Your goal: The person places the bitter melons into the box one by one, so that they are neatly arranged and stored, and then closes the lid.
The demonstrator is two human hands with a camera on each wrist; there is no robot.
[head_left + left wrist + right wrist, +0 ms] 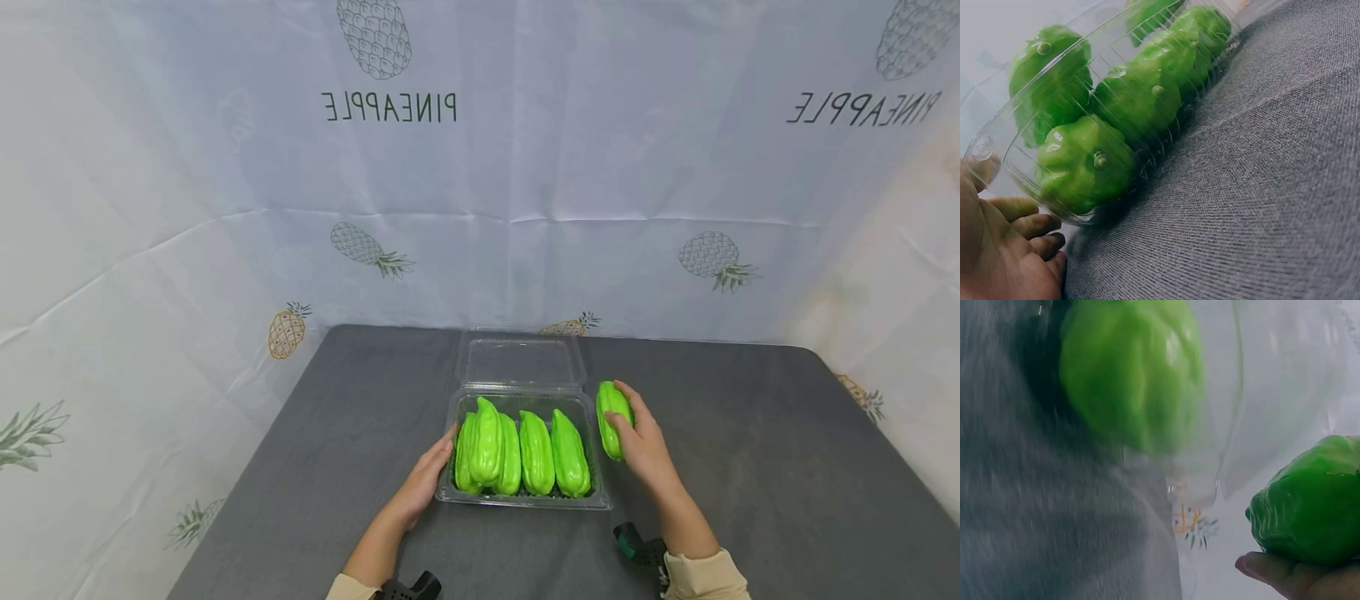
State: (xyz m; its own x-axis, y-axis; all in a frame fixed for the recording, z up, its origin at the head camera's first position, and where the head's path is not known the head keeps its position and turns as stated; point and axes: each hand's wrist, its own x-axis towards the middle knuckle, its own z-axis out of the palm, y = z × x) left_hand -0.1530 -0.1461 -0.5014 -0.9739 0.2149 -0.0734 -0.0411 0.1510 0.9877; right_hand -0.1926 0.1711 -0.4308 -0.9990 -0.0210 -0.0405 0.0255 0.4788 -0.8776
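Note:
A clear plastic container (525, 502) holds several bright green peppers (536, 454), one lying on top of two others at its left end. My left hand (426, 483) is at the container's left side, fingers fairly straight along the wall. In the left wrist view, that hand (1013, 250) has its fingertips by the container's lower corner, with the thumb near the rim. Just right of the container, my right hand (641, 442) grips another green pepper (615, 417) between thumb and fingers. The right wrist view shows this held pepper (1313, 503) with a finger beneath it.
The container's clear hinged lid (521, 362) lies folded back toward the rear of the grey table (735, 467). A white pineapple-print cloth (600, 167) hangs behind the table. Dark wrist-worn devices (637, 546) sit near both sleeves.

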